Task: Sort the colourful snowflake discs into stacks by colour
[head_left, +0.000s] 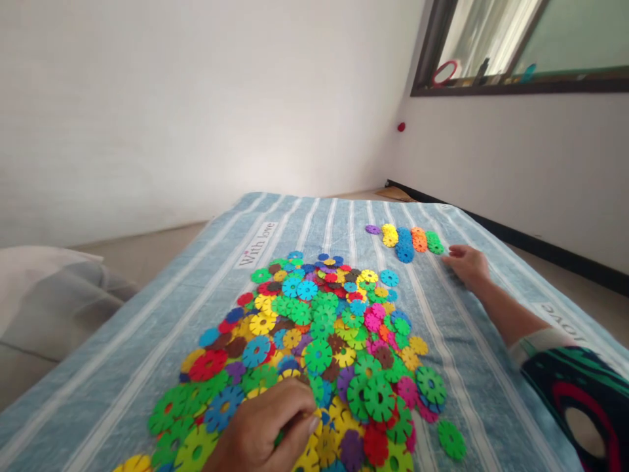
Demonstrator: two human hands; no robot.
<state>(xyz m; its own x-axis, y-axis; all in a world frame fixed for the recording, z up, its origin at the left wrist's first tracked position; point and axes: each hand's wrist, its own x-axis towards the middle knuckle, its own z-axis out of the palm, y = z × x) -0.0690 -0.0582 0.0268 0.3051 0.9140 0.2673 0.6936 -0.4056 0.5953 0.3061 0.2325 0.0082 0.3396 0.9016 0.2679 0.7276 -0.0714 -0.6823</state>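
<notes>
I judge these notched discs to be light, stiff plastic, a little slick and hard to break; the rim, pinched across its slots, seems the best hold. They look flat and round, with holed centres, in green, yellow, blue, red, pink, purple and brown, heaped on the striped cloth. My left hand curls over the heap's near edge; whether it grips one I cannot tell. My right hand, fingers slightly parted, rests just beside the green discs ending a colour-sorted row.

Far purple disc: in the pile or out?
Out: the purple disc lies beside the yellow discs, with striped cloth between it and the pile.
</notes>
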